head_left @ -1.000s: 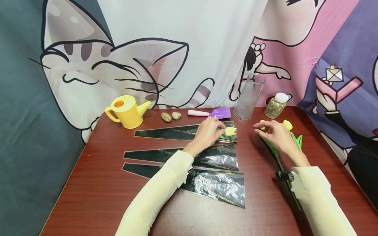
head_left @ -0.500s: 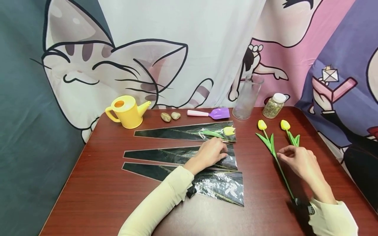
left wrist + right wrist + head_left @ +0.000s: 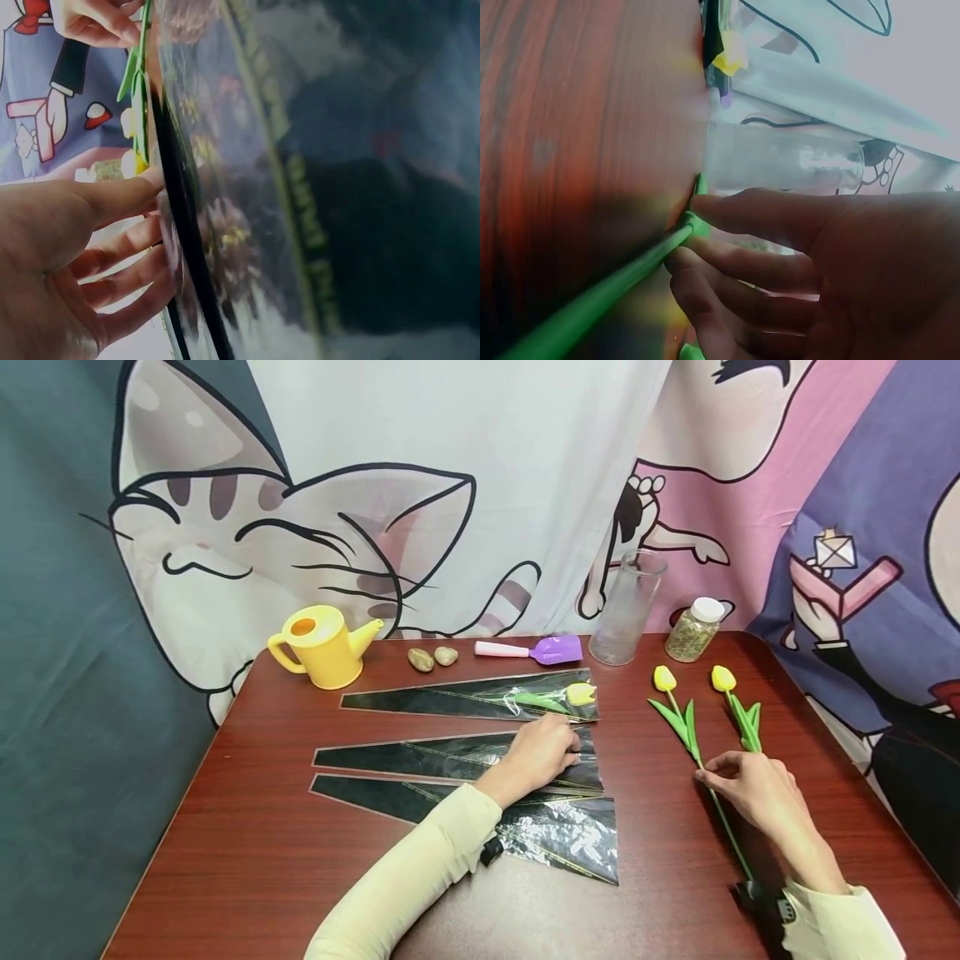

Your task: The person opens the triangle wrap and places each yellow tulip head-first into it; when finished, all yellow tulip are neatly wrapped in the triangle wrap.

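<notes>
My right hand (image 3: 761, 789) pinches the green stem of the left yellow tulip (image 3: 664, 678) between thumb and fingertips; the right wrist view shows the stem (image 3: 615, 281) running in to those tips. A second yellow tulip (image 3: 723, 678) lies beside it, its lower stem hidden under this hand. My left hand (image 3: 536, 756) rests on the middle black-and-clear plastic flower sleeve (image 3: 420, 756), its relaxed fingers touching the film near the wide end. The rear sleeve (image 3: 405, 700) has a yellow tulip (image 3: 579, 694) inside. Nearest me lies another sleeve (image 3: 570, 839), partly covered by the left forearm.
Along the table's back stand a yellow watering can (image 3: 326, 647), a clear glass vase (image 3: 622, 618) and a white-lidded jar (image 3: 693, 631). Two stones (image 3: 432, 658) and a purple shovel with a pink handle (image 3: 557, 650) lie between them. A printed curtain (image 3: 450, 427) hangs behind.
My left hand has come back from the tulip in the rear sleeve to the middle sleeve. The right hand has moved down from the blossoms and now pinches the left tulip's stem.
</notes>
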Tool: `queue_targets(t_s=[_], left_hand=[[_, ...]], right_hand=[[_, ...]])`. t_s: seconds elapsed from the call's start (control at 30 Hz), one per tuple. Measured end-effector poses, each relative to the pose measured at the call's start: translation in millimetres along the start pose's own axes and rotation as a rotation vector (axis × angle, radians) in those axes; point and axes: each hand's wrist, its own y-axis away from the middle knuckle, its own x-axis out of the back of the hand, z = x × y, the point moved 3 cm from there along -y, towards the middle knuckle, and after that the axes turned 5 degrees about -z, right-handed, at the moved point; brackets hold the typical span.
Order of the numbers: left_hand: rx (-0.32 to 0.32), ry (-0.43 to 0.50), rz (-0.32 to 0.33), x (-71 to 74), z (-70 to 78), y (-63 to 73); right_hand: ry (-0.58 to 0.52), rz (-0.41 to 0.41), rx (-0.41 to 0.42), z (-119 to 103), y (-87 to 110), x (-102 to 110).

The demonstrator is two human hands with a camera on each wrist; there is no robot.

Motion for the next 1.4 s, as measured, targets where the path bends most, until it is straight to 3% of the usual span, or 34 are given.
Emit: queue_targets(t_s=[0.33, 0.67, 0.97, 1.4], left_hand=[[0.017, 0.047, 0.057, 2.7, 1.4, 1.9], [0.026, 0.034, 0.052, 6.3, 3.8, 2.8], [0.024, 0.058, 0.094, 11.0, 2.2, 4.0], [0.002, 0.018, 0.117, 11.9, 3.2, 3.6]], right_hand=[[-0.001, -0.036, -0.068, -2.5, -4.5, -1.0], [-0.007, -0.085, -0.102, -1.8, -5.3, 0.3], [-0.02, -0.111, -0.101, -0.1, -10.8, 0.8], [-0.05, -0.119, -0.12, 4.2, -14.9, 0.4]])
